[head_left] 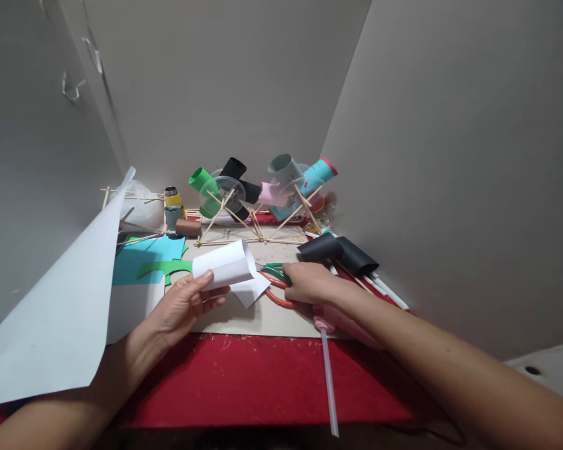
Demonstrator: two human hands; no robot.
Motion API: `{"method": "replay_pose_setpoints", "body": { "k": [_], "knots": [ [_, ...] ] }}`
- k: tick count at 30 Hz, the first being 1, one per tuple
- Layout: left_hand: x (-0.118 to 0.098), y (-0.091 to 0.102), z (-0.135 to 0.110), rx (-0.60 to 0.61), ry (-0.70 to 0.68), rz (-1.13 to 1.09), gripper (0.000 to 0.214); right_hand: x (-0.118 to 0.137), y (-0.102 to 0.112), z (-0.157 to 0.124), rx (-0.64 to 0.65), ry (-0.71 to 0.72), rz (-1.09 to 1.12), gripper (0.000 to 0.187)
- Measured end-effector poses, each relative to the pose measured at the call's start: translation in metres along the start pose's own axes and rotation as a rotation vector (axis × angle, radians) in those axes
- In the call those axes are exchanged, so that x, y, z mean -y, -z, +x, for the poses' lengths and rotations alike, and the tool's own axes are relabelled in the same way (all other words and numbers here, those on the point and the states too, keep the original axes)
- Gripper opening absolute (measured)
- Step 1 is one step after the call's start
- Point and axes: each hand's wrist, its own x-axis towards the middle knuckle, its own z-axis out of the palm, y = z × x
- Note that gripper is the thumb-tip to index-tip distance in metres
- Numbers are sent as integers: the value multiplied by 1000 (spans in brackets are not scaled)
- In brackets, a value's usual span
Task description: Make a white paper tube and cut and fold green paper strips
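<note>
My left hand (187, 306) is closed on a rolled white paper (228, 267), held a little above a beige board (244, 315). My right hand (309, 282) rests on the orange and green handles of a pair of scissors (276, 284) that lies on the board; its fingers curl over the handles. Just behind that hand lies a bent black paper tube (338, 251).
A large pale blue sheet (60, 319) curls up at the left. Blue and green paper cutouts (150, 259) lie behind it. Two stick-and-cup wheels (263, 194) stand at the back. White straws (328, 375) and a pink item lie on the red cloth (244, 381). Grey walls close in on all sides.
</note>
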Motion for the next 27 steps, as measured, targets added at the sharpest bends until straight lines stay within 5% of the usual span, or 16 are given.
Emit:
{"method": "replay_pose_setpoints", "body": {
  "k": [10, 18, 24, 27],
  "knots": [
    [-1, 2, 0, 14, -89, -13, 29, -11, 26, -31, -11, -18, -59, 19],
    [3, 2, 3, -17, -145, 50, 30, -34, 24, -59, -104, -90, 4, 19],
    [3, 2, 3, -54, -155, 57, 31, -27, 13, -53, -250, -83, 224, 15],
    [2, 2, 1, -33, -171, 49, 30, -13, 9, -57, -329, -14, 579, 19]
  ]
}}
